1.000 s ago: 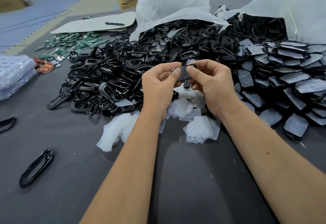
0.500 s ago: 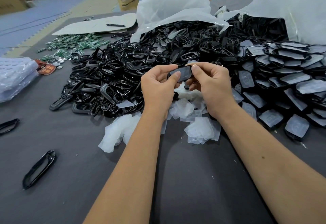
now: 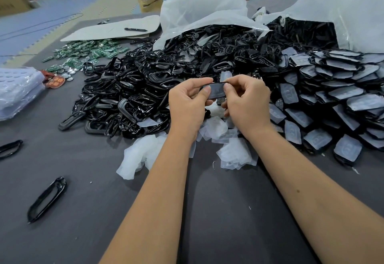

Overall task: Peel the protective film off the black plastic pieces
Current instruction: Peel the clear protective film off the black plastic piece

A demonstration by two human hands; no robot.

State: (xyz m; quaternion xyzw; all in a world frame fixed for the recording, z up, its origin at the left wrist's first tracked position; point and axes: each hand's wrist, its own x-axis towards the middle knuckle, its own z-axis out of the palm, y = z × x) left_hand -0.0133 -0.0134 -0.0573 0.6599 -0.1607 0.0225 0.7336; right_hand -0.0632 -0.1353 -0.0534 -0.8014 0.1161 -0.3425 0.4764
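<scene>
Grey surface [image 3: 218, 222] under your arms, your left grip [image 3: 188, 105] and right grip [image 3: 247, 103] both pinching one black piece [image 3: 216, 91], peeled film scraps [image 3: 234, 151] just below them.

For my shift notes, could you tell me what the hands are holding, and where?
Both the left hand and right hand pinch one black plastic piece by its opposite ends.

Left hand [image 3: 188, 103] and right hand [image 3: 247, 101] raised above grey table [image 3: 228, 211], both pinching one black plastic piece [image 3: 216, 91] between thumbs and forefingers. Directly beneath: loose peeled film scraps [image 3: 234, 151]. Left: heap of black frames [image 3: 128, 97]. Right: film-covered pieces [image 3: 336, 97] in overlapping rows. Far left: green circuit boards [image 3: 87, 52].
</scene>
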